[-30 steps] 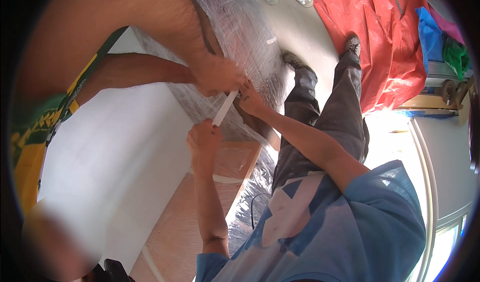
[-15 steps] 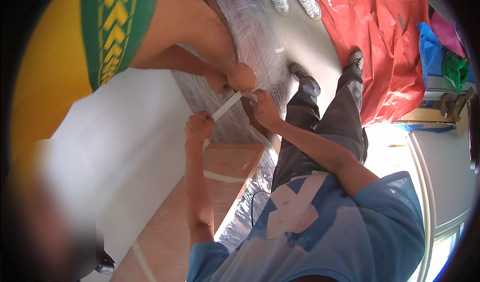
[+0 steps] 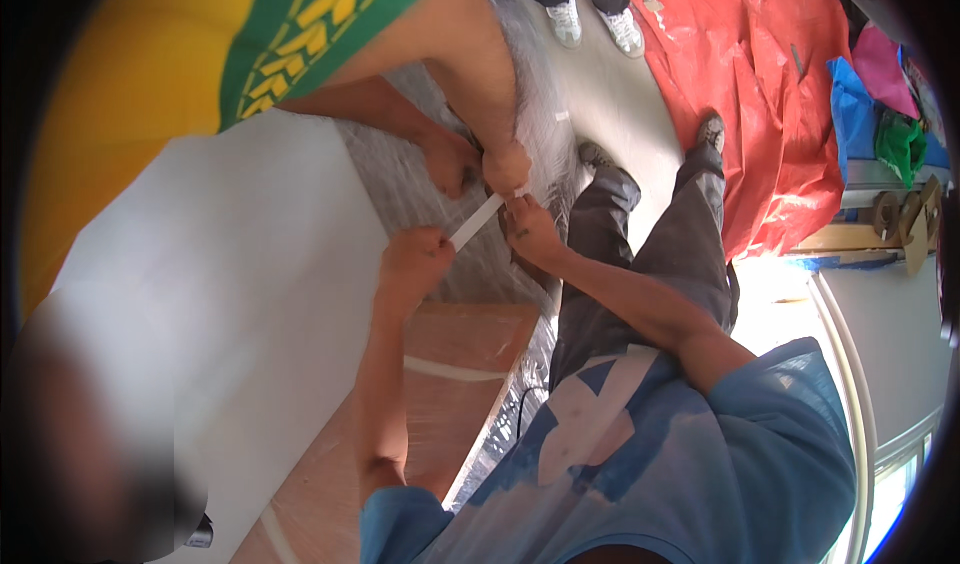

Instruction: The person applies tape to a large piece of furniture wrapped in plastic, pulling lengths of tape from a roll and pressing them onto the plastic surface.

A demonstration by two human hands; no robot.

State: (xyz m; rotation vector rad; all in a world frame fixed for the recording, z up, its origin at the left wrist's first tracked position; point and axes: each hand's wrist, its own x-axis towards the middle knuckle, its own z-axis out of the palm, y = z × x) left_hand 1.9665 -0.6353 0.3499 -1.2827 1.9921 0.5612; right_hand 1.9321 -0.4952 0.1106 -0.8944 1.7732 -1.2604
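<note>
A short strip of white tape (image 3: 476, 223) runs slantwise between my two hands. My left hand (image 3: 413, 261) is closed on its lower left end. At the upper right end, my right hand (image 3: 531, 231) pinches with bent fingers, partly hidden by a co-worker's hand (image 3: 507, 168) that touches the strip there. The co-worker's other hand (image 3: 452, 164) is curled just left of it. Beneath the hands lies clear plastic film (image 3: 420, 204), wrapped over a piece with dark brown edges.
A large white panel (image 3: 230, 294) stands on the left. Below my left forearm is a film-covered brown panel (image 3: 460, 344). Red sheeting (image 3: 740, 94) covers the floor at the upper right, near another person's white shoes (image 3: 622, 32). Blue, green and pink bags (image 3: 900, 149) sit far right.
My left hand has shifted right and slightly down, and the visible strip is shorter. The co-worker has leaned further in, with the hands shifted rightward and further apart.
</note>
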